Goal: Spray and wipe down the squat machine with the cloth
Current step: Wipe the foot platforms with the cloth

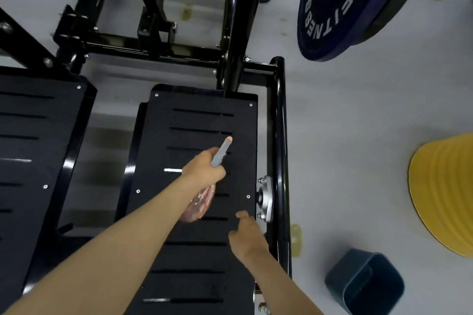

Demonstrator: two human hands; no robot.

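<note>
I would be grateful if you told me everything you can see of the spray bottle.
The spray bottle has a clear, pinkish body that looks like plastic, and a grey spray head ending in a pale orange tip. The left hand grips it round the neck, hiding the trigger. It is tilted, with the head pointing away from the person and the body trailing back under the wrist. It appears to be held above the black slotted foot plate, and only that hand touches it. The fill level cannot be told.

On the grey floor [358,123], a stack of yellow cones [445,194] sits at the right edge. Near right lies a dark blue bin [363,284], perhaps tipped over. Far right hang blue weight plates [340,10] with white lettering.
</note>
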